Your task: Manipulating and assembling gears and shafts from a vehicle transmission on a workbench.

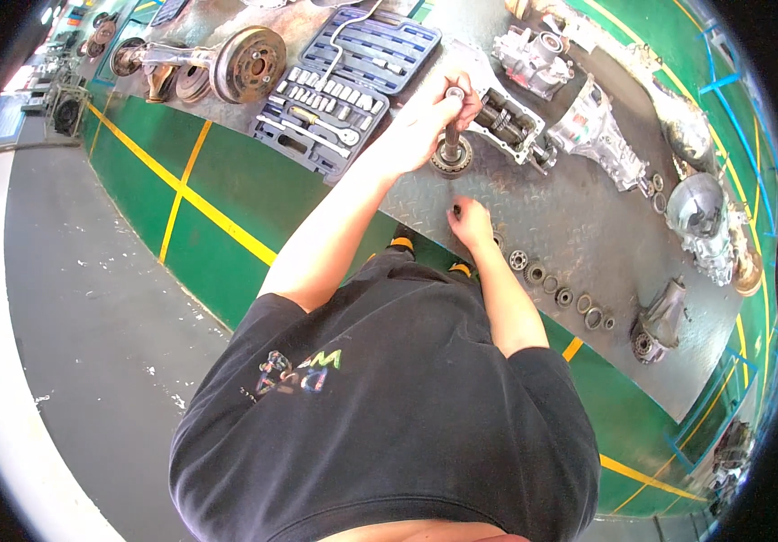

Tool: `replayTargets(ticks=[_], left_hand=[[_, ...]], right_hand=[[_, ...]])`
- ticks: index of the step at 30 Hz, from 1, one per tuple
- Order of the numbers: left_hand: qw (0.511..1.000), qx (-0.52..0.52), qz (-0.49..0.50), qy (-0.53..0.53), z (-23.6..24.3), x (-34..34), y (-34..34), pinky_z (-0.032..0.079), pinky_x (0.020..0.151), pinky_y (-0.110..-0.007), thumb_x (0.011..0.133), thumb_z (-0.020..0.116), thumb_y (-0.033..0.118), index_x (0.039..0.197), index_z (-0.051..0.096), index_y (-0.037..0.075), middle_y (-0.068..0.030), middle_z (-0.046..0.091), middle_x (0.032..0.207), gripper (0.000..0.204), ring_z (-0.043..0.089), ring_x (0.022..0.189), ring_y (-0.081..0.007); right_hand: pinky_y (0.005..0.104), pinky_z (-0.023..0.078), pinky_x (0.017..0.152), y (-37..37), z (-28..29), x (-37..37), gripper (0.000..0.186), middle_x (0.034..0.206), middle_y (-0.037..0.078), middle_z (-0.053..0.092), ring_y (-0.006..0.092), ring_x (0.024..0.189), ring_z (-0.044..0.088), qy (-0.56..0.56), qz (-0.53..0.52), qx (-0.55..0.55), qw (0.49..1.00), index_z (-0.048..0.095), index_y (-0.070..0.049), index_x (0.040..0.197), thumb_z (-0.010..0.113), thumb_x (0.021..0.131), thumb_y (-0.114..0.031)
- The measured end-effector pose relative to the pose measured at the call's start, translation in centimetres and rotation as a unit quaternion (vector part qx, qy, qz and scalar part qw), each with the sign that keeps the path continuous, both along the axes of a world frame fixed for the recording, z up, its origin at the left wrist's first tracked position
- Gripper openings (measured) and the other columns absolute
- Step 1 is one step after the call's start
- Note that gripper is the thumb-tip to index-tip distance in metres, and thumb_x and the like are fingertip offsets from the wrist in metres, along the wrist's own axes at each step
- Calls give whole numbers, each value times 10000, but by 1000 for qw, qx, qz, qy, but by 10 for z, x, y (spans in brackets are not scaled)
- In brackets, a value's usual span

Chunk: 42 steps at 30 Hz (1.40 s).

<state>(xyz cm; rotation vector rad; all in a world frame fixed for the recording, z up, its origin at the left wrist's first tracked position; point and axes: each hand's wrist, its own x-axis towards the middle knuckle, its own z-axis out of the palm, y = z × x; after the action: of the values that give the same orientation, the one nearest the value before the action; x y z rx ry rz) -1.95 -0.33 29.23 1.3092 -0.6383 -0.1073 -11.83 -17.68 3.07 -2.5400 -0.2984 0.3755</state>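
My left hand (443, 113) is closed around the top of an upright metal shaft (452, 143), which has a ringed bearing or gear (450, 164) at its lower end. My right hand (468, 219) is below it, over the steel plate tabletop (416, 199), fingers curled around something small and dark that I cannot make out. An opened gearbox housing (506, 126) with gears inside lies just right of the shaft. A row of loose bearings and rings (564, 298) runs along the near edge to the right of my right hand.
Open socket-set cases (312, 122) lie left of my hands. An axle with brake drum (246, 63) is at upper left. Transmission housings (596, 135), a large rounded casting (694, 203) and a smaller housing (660, 321) sit to the right. Green floor with yellow lines surrounds the table.
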Motion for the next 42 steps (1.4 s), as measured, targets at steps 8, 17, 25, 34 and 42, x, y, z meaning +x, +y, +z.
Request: replayTargets(ticks=[8, 17, 25, 34, 42], left_hand=[[991, -120, -1, 61, -3, -2, -1, 396, 816, -345, 1006, 287, 720, 1415, 343, 143, -89, 536, 876, 709, 473, 812, -164], [973, -210, 32, 86, -18, -1, -9, 479, 798, -261, 1044, 457, 561, 1418, 419, 84, -81, 620, 1190, 608, 571, 946, -122], [987, -34, 94, -126, -16, 4, 4, 426, 1028, -367, 1071, 341, 530, 1423, 491, 20, -145, 611, 1298, 638, 578, 1162, -231], [997, 69, 26, -23, 4, -1, 19, 398, 1130, -330, 1088, 444, 167, 1494, 426, -5, -125, 540, 1429, 442, 504, 1322, -176], [986, 149, 60, -45, -9, 8, 13, 437, 867, -297, 1094, 423, 212, 1087, 538, 32, -21, 510, 961, 213, 487, 899, -132]], right_hand=[[285, 552, 788, -1, 271, 66, 258, 998, 96, 679, 174, 881, 679, -357, -128, 385, 841, 714, -18, 1126, 739, 869, -29], [383, 527, 933, 27, 304, 76, 316, 1088, 134, 714, 301, 1035, 674, -343, -16, 251, 905, 717, -53, 1089, 803, 791, -113], [358, 531, 909, 28, 303, 76, 277, 1066, 127, 721, 277, 1016, 683, -358, -8, 213, 909, 733, -47, 1059, 799, 800, -121], [298, 517, 897, 20, 291, 83, 247, 1070, 82, 690, 212, 974, 661, -341, -5, 289, 895, 735, -32, 1133, 732, 889, -69], [295, 513, 905, -29, 180, 86, 290, 1125, 95, 691, 208, 975, 662, -113, -147, 390, 902, 688, -46, 1194, 633, 910, -31]])
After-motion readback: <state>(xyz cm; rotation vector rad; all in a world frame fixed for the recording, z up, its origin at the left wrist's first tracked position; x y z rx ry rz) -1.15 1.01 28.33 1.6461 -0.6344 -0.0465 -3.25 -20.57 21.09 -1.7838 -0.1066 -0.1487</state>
